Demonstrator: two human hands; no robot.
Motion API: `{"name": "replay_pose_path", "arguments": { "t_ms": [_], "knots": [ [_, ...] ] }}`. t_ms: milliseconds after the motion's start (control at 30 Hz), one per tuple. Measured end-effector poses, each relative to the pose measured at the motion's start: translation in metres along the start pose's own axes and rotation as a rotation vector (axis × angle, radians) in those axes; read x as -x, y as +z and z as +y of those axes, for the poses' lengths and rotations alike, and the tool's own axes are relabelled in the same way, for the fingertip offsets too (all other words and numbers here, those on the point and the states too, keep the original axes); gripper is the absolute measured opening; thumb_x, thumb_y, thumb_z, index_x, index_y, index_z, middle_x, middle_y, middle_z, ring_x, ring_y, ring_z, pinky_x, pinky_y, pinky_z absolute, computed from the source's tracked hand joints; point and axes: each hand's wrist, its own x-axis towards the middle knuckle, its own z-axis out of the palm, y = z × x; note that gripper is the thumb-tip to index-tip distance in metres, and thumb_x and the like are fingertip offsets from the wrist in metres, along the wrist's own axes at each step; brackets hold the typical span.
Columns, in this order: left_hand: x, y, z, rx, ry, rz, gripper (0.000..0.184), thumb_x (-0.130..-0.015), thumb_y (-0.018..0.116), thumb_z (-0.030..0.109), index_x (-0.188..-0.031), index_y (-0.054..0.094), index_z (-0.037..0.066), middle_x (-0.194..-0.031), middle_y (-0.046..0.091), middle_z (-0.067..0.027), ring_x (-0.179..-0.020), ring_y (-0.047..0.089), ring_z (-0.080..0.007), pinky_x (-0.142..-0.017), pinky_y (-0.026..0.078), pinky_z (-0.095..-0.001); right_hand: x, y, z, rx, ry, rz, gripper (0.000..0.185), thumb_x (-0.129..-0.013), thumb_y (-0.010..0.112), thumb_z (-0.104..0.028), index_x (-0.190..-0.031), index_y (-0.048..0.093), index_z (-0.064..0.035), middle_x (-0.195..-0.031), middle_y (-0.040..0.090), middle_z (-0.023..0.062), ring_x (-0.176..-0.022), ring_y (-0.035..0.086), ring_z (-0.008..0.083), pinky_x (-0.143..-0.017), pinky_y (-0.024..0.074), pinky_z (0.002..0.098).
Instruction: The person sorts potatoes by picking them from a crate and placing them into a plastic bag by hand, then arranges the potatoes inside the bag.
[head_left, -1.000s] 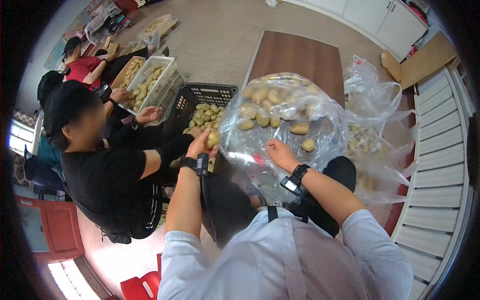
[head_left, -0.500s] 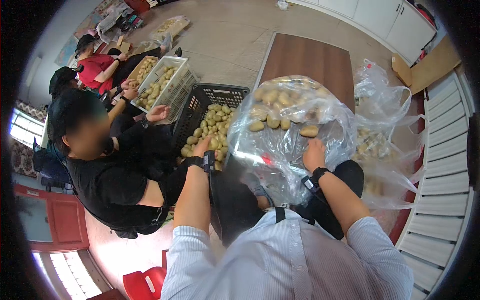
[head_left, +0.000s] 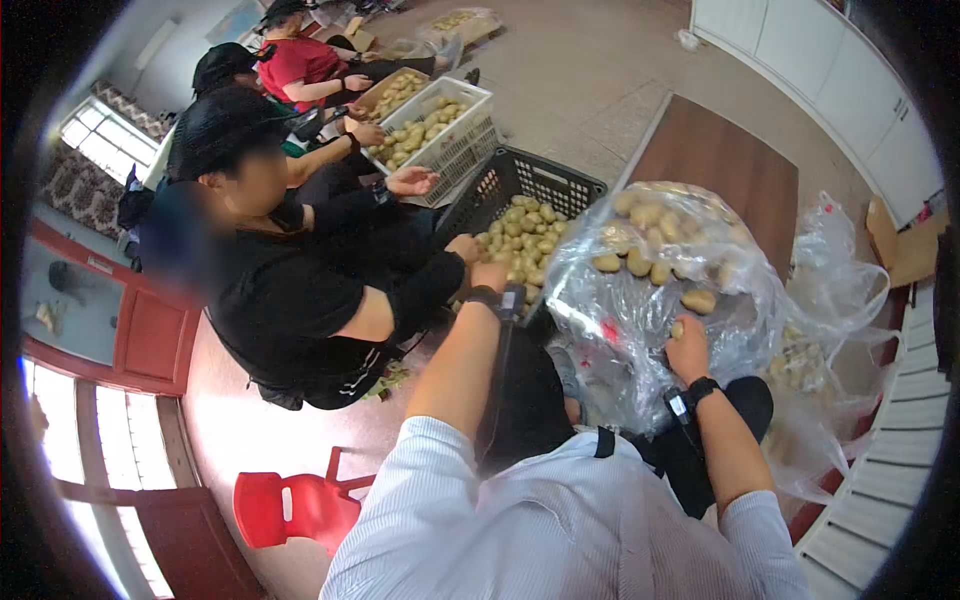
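My right hand (head_left: 688, 354) is closed on a potato (head_left: 678, 329), held just over the near side of a big clear plastic bag (head_left: 640, 325). Several potatoes (head_left: 655, 215) lie in the bag's far part, and a single potato (head_left: 698, 300) rests just beyond my fingers. At the near side of a black crate (head_left: 560, 172), my left hand (head_left: 487, 277) touches the heap of potatoes (head_left: 520, 235); its fingers are hidden from me. Right beside it, a co-worker's hand (head_left: 463, 248) also reaches into the crate.
A brown board (head_left: 720, 150) lies beyond the bag. More plastic bags (head_left: 825, 290) are on the right, by a white slatted panel (head_left: 890, 410). Co-workers sit on the left near a white crate (head_left: 465, 105) of potatoes. A red chair (head_left: 300, 510) stands behind, lower left.
My view has swung left, so the scene sits further right. A potato now shows in my right hand. The co-worker's hand has come into sight beside my left hand at the black crate.
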Motion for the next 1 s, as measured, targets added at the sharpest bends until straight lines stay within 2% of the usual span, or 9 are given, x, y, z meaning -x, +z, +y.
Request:
{"name": "replay_pose_path", "arguments": {
  "t_ms": [33,100,133,300,333,467,733,867,1000],
  "knots": [
    [0.029,-0.069,0.025,0.035,0.037,-0.042,0.018,-0.082,0.056,0.017,-0.083,0.069,0.004,-0.084,0.069,-0.0167,-0.077,0.066,-0.0341,-0.072,0.051,-0.0472,-0.002,0.002,-0.001,-0.005,-0.011,0.004,0.038,-0.071,0.061,-0.005,-0.108,0.055,-0.0018,-0.105,0.059,0.0217,-0.103,0.053,0.0394,-0.091,0.0424,0.0447],
    [0.005,-0.025,0.016,0.104,0.023,0.073,0.017,-0.078,0.06,0.017,-0.079,0.068,0.003,-0.083,0.069,-0.0164,-0.077,0.067,-0.0316,-0.07,0.052,-0.0432,-0.006,0.004,-0.002,-0.111,0.093,-0.015,0.04,-0.073,0.063,-0.007,-0.111,0.053,-0.0017,-0.105,0.059,0.0233,-0.101,0.055,0.0419,-0.088,0.0446,0.0459],
    [-0.009,0.001,0.009,0.432,0.075,0.021,0.016,-0.082,0.059,0.018,-0.083,0.067,0.004,-0.082,0.068,-0.0144,-0.075,0.066,-0.0277,-0.064,0.051,-0.0413,-0.006,0.005,-0.004,-0.144,0.109,-0.001,0.041,-0.075,0.063,-0.009,-0.113,0.051,-0.0014,-0.105,0.06,0.0248,-0.099,0.057,0.0422,-0.087,0.0457,0.0463],
    [0.045,-0.12,0.082,1.756,-0.535,-0.268,0.013,-0.084,0.058,0.012,-0.095,0.061,0.007,-0.088,0.066,-0.0084,-0.076,0.065,-0.0218,-0.06,0.051,-0.0365,-0.02,0.02,-0.021,-0.265,0.132,-0.081,0.045,-0.077,0.065,-0.014,-0.117,0.05,-0.0015,-0.104,0.061,0.0237,-0.1,0.058,0.0402,-0.086,0.0459,0.0441],
    [0.037,-0.113,0.079,1.728,-0.424,-0.373,0.028,-0.089,0.055,0.022,-0.109,0.052,0.003,-0.1,0.06,-0.0107,-0.072,0.064,-0.0252,-0.057,0.055,-0.0386,-0.023,0.025,-0.022,-0.291,0.101,-0.111,0.046,-0.077,0.066,-0.016,-0.118,0.05,-0.0016,-0.103,0.061,0.0226,-0.099,0.059,0.0392,-0.086,0.0463,0.0432],
    [0.031,-0.103,0.082,1.598,-0.206,-0.47,0.029,-0.089,0.057,0.026,-0.109,0.052,0.006,-0.096,0.061,-0.0094,-0.07,0.064,-0.0251,-0.056,0.054,-0.0366,-0.029,0.022,-0.066,-0.378,0.016,-0.145,0.047,-0.078,0.067,-0.019,-0.119,0.05,-0.0016,-0.103,0.062,0.021,-0.098,0.061,0.036,-0.085,0.0474,0.0412],
    [0.048,-0.134,0.095,1.762,-0.25,-0.634,0.034,-0.087,0.057,0.032,-0.107,0.051,0.006,-0.099,0.062,-0.0099,-0.073,0.066,-0.0268,-0.057,0.053,-0.0366,-0.032,0.03,-0.107,-0.374,-0.071,-0.219,0.043,-0.081,0.069,-0.015,-0.117,0.052,-0.0012,-0.093,0.063,0.0131,-0.084,0.061,0.0193,-0.072,0.0504,0.032],
    [0.045,-0.131,0.099,1.671,-0.207,-0.728,0.046,-0.092,0.051,0.037,-0.121,0.044,0.003,-0.112,0.058,-0.0174,-0.081,0.066,-0.0353,-0.062,0.055,-0.0424,-0.039,0.047,-0.106,-0.482,0.049,-0.317,0.052,-0.078,0.07,-0.022,-0.12,0.052,0.0,-0.107,0.062,0.0239,-0.101,0.061,0.0382,-0.087,0.048,0.0409],
    [0.041,-0.124,0.101,1.674,-0.173,-0.861,0.055,-0.096,0.046,0.041,-0.131,0.034,0.0,-0.121,0.053,-0.0236,-0.085,0.065,-0.0414,-0.068,0.057,-0.0482,-0.036,0.033,-0.131,-0.441,-0.07,-0.29,0.05,-0.078,0.068,-0.019,-0.121,0.052,0.0001,-0.11,0.061,0.0238,-0.1,0.061,0.0375,-0.087,0.0485,0.041]
  ]
}}
